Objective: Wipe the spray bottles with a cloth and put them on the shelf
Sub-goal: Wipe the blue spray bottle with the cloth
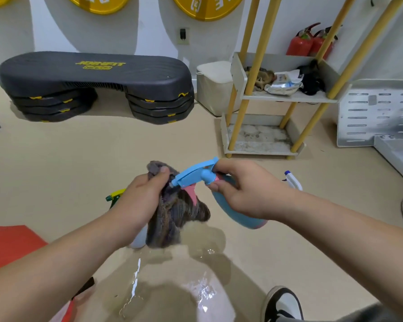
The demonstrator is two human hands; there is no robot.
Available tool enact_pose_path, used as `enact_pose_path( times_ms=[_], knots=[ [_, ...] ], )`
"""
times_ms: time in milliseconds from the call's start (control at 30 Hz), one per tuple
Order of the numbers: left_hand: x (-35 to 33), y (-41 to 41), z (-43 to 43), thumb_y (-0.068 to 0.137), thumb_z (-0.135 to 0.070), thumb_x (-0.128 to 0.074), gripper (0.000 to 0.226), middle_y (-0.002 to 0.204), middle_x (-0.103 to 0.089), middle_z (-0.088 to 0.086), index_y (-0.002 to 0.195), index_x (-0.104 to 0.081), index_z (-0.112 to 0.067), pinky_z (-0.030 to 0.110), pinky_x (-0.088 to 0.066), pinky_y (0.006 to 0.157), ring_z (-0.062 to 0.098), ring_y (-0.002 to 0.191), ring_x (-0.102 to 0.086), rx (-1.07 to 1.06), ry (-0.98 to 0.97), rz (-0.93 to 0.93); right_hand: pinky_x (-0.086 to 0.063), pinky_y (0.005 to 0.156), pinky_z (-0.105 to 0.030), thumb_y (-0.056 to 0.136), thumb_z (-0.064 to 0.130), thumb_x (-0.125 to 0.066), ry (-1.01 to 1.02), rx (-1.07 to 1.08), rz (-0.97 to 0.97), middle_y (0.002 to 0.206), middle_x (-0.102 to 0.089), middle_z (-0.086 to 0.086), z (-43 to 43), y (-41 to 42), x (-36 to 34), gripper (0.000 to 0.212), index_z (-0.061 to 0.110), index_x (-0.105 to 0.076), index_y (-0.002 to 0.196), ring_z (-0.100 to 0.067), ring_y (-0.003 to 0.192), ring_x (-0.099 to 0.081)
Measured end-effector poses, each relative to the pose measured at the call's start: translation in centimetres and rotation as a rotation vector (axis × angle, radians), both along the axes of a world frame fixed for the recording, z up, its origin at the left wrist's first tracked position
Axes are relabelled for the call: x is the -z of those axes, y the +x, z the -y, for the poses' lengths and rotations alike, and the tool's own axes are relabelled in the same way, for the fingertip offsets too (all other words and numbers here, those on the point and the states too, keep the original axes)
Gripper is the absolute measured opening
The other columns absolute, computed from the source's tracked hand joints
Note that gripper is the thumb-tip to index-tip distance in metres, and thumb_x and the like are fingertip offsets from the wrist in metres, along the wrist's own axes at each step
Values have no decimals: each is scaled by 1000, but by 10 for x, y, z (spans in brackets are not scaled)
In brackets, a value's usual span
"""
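Gripping blue spray bottle [236,216], right hand [244,194]; left hand [140,196] clutching cloth [175,214] (bunched at nozzle [172,183])

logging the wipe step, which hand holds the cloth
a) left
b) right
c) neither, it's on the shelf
a, the left hand grips the cloth at the nozzle of the blue bottle, which the right hand holds.

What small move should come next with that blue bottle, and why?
Probably draw the striped grey cloth back along the blue plastic spray bottle: the left hand holds it at the nozzle tip only, while the right hand grips the neck.
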State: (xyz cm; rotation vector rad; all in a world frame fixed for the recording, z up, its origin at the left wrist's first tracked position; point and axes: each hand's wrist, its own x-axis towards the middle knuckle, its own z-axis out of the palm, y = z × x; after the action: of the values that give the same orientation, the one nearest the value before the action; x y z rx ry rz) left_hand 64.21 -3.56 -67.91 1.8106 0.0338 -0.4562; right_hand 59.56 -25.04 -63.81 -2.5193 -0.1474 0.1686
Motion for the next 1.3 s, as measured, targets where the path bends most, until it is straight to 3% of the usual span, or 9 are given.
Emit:
enact_pose_path(
  times_ms=[200,300,433,533,700,800,900,1033,1300],
  knots=[
    [-20,-4,0,105,-57,-48,48,95,-77,3,97,-70,-15,34,-53,82,25,92,-71,-166,-16,153,-44,81,-19,104,25,-57,107,-6,-68,99,-71,0,7,-7,10,16,21,-70,113,-17,92,-59],
    [-26,-26,5,110,-47,-41,33,110,-76,-7,108,-67,-29,44,-60,80,21,84,-74,226,-64,579,-45,83,-24,103,22,-58,135,2,-60,99,-71,0,4,-6,12,14,19,-71,108,-17,93,-60],
    [-9,-15,-4,99,-25,-50,52,156,-53,0,149,-55,-15,35,-37,119,19,142,-52,682,386,1167,-53,82,-28,92,4,-54,186,-49,-5,91,-73,-5,-5,-7,12,14,6,-67,94,-15,90,-67],
    [-6,0,-11,104,-37,-47,43,133,-64,-22,143,-59,-25,25,-52,98,-6,112,-64,570,246,879,-47,73,-21,98,14,-65,243,-33,-47,79,-67,2,-4,-6,5,12,10,-70,88,-7,77,-58],
    [-9,16,-20,104,-56,-49,56,80,-72,-3,90,-74,-8,32,-46,80,11,77,-65,151,37,132,-37,60,-25,98,28,-68,242,113,-169,69,-57,5,0,-6,4,18,19,-71,84,-11,63,-46],
    [-17,13,-13,108,-50,-47,50,72,-71,-13,87,-70,-11,24,-46,71,1,69,-64,-82,42,201,-39,67,-30,98,31,-68,329,208,-252,79,-63,-5,2,-7,7,21,13,-76,91,-14,71,-51],
    [-27,-1,-6,109,-46,-43,36,86,-72,-17,98,-68,-24,16,-47,72,-3,79,-63,30,95,633,-45,75,-32,96,34,-71,455,286,-318,95,-70,-21,2,-5,8,25,9,-77,94,-16,78,-59],
    [0,-17,4,101,-25,-46,55,158,-51,8,152,-50,-6,33,-35,121,18,149,-45,548,428,1097,-46,83,-36,86,28,-71,583,283,-340,102,-70,-28,-7,-2,11,34,-4,-69,98,-20,85,-61],
    [0,-23,16,106,-49,-35,58,164,-41,-13,157,-47,-23,32,-27,127,-2,155,-24,443,262,830,-53,79,-30,97,14,-67,715,414,-381,92,-76,-13,-1,0,4,19,-4,-73,99,-20,83,-68]
  ],
)
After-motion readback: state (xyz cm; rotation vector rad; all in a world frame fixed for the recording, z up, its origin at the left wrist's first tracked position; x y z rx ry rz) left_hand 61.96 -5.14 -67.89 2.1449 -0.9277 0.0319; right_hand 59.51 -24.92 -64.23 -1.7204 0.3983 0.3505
